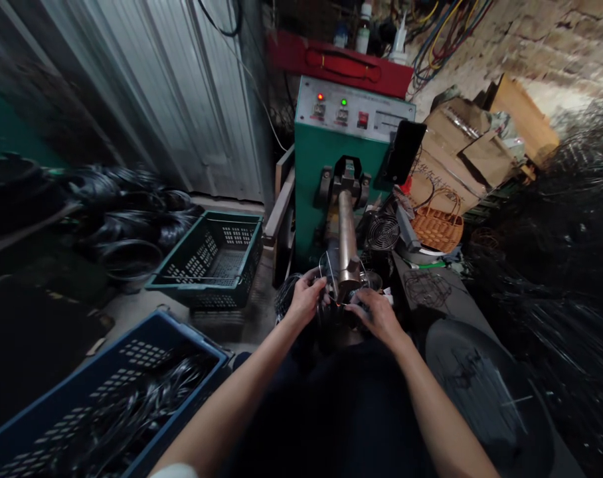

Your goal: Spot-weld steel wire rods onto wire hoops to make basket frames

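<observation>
A green machine [311, 179] with a red and a green light stands ahead, its metal arm [348, 232] reaching toward me. Under the arm's tip, a thin wire piece [331, 265] is held between my two hands, with a small orange glow on it. My left hand [307, 297], at the left of the tip, pinches the wire between thumb and fingers. At the right of the tip, my right hand [376, 311] has its fingers closed at the wire's other side. The wire's lower part is too dark to make out.
Left are a green crate [206, 292] and a blue crate [157, 318] holding dark wire pieces. A black round tray [485, 398] lies right, near a wicker basket [438, 229] and cardboard boxes [445, 159]. A phone [405, 151] is at the machine's right side.
</observation>
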`<state>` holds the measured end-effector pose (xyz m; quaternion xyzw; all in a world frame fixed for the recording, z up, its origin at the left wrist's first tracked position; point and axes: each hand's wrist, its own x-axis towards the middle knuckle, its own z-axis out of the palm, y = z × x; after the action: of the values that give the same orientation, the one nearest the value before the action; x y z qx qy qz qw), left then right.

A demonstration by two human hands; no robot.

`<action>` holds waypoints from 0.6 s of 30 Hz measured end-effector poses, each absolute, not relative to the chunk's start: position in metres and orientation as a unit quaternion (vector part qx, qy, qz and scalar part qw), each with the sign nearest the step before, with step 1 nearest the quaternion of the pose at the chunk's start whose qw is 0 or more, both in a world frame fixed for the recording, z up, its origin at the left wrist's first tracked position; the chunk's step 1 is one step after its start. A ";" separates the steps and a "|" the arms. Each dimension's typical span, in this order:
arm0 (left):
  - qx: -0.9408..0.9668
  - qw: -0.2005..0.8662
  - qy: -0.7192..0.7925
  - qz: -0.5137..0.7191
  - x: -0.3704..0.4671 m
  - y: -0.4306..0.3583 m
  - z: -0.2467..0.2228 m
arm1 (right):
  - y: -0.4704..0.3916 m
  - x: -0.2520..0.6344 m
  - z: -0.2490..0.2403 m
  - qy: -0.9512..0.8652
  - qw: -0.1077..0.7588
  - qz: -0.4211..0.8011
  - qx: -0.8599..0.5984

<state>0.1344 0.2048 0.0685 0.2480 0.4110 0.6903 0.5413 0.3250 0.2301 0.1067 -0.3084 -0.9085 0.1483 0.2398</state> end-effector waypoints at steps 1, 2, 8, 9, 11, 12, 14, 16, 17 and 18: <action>0.254 0.541 0.411 0.689 0.134 0.205 0.068 | 0.231 0.325 0.107 -0.910 0.236 0.146 -0.308; 0.260 0.538 0.412 0.688 0.134 0.205 0.068 | 0.231 0.325 0.108 -0.912 0.232 0.139 -0.307; 0.259 0.527 0.440 0.680 0.133 0.182 0.070 | 0.194 0.328 0.110 -0.928 0.193 0.091 -0.305; 0.258 0.541 0.445 0.665 0.134 0.174 0.068 | 0.180 0.331 0.108 -0.930 0.181 0.101 -0.302; 0.259 0.570 0.461 0.629 0.139 0.153 0.061 | 0.149 0.340 0.103 -0.930 0.168 0.137 -0.298; 0.258 0.578 0.472 0.614 0.141 0.142 0.057 | 0.136 0.347 0.100 -0.924 0.173 0.161 -0.300; 0.251 0.577 0.504 0.592 0.145 0.119 0.048 | 0.118 0.364 0.094 -0.906 0.195 0.202 -0.315; 0.245 0.566 0.542 0.570 0.145 0.099 0.041 | 0.121 0.390 0.087 -0.879 0.200 0.207 -0.381; 0.246 0.562 0.558 0.559 0.142 0.091 0.038 | 0.128 0.408 0.083 -0.859 0.186 0.191 -0.438; 0.247 0.562 0.571 0.545 0.138 0.086 0.037 | 0.138 0.430 0.078 -0.817 0.144 0.168 -0.532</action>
<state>0.1384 0.0858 0.0370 0.2469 0.5712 0.5449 0.5620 0.4300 0.1383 0.0779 -0.5321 -0.8174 0.1679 0.1435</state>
